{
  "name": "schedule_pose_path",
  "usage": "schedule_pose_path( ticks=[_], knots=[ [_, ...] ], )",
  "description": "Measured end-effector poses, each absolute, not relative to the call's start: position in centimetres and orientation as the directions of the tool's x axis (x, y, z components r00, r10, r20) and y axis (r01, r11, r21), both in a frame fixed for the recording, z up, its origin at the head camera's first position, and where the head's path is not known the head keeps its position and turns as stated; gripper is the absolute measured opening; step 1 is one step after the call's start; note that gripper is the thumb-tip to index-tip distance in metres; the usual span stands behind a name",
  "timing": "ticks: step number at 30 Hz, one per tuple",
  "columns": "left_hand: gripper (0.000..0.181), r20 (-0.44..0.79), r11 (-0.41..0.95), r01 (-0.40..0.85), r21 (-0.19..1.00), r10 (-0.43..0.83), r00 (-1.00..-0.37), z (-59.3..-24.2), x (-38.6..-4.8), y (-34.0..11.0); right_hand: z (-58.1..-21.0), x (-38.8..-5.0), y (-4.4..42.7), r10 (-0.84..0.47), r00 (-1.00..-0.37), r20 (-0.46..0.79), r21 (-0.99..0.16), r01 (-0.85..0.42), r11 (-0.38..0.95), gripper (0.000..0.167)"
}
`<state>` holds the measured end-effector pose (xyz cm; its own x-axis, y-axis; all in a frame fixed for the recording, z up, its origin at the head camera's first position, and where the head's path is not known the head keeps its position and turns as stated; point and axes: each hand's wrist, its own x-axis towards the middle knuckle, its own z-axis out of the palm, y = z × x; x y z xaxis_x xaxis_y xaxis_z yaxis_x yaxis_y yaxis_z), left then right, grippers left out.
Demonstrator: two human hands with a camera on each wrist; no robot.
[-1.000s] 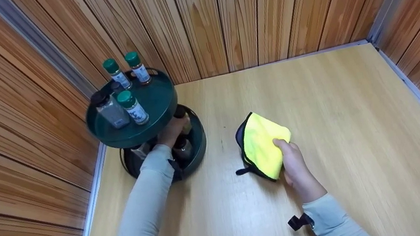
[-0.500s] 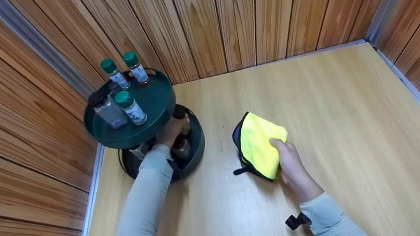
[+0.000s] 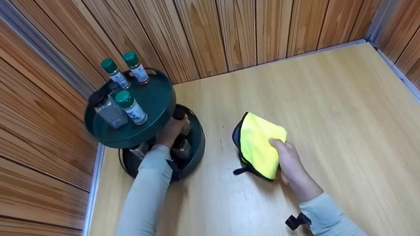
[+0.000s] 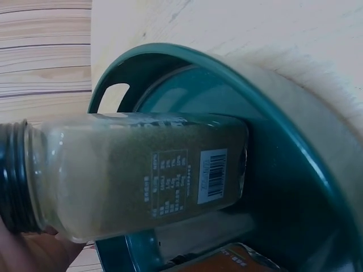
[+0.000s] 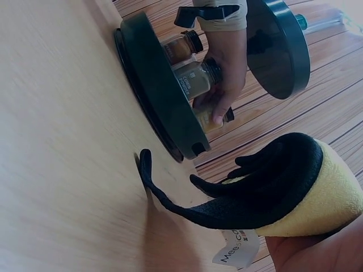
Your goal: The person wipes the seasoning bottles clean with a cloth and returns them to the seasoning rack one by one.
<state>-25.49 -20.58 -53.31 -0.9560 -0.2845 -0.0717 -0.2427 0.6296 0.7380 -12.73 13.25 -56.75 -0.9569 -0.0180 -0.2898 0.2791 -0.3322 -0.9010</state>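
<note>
My left hand (image 3: 171, 132) reaches under the upper tray and grips a spice jar (image 3: 186, 127) on the lower tray (image 3: 199, 146) of a dark green two-tier rack. In the right wrist view its thumb lies against that dark-capped jar (image 5: 211, 118) with yellowish contents. Close beside the hand stands a jar labelled cumin powder (image 5: 194, 80). A barcoded jar (image 4: 142, 175) fills much of the left wrist view, covering most of the left hand (image 4: 42, 252). My right hand (image 3: 291, 162) pinches a folded yellow cloth (image 3: 260, 143) with black edging and a dark reverse side.
Several green-capped shakers, one of them (image 3: 135, 110), and a dark-capped jar (image 3: 110, 111) stand on the upper tray (image 3: 153, 101). An orange-brown jar (image 5: 179, 47) sits on the lower one. Wood-panelled walls (image 3: 199, 19) enclose the wooden tabletop (image 3: 338, 115).
The view has shifted very slightly. Both hands keep their holds, the left on the jar and the right on the cloth, with no clear movement.
</note>
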Motion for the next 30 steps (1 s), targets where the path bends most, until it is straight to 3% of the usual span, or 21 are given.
schedule_pose_path(
  ticks=[5,12,21,30],
  knots=[
    [0.057,-0.094,0.621,-0.267,0.737,-0.297,-0.950,-53.4,-25.4,-20.8,-56.9,-12.6,13.4,-0.031,-0.959,-0.281,-0.903,0.275,-0.331,0.032],
    [0.042,-0.154,0.633,-0.279,0.722,-0.246,-0.957,-53.2,-25.6,-20.8,-56.9,-12.7,13.6,-0.032,-0.961,-0.273,-0.906,0.268,-0.326,0.033],
    [0.061,-0.221,0.659,-0.332,0.675,-0.249,-0.943,-52.3,-25.6,-20.7,-56.8,-12.9,14.0,-0.027,-0.958,-0.285,-0.905,0.278,-0.323,0.034],
    [0.072,-0.213,0.659,-0.323,0.679,-0.244,-0.946,-52.1,-25.6,-20.6,-57.0,-12.8,14.0,-0.011,-0.954,-0.299,-0.904,0.287,-0.317,0.034]
  ],
)
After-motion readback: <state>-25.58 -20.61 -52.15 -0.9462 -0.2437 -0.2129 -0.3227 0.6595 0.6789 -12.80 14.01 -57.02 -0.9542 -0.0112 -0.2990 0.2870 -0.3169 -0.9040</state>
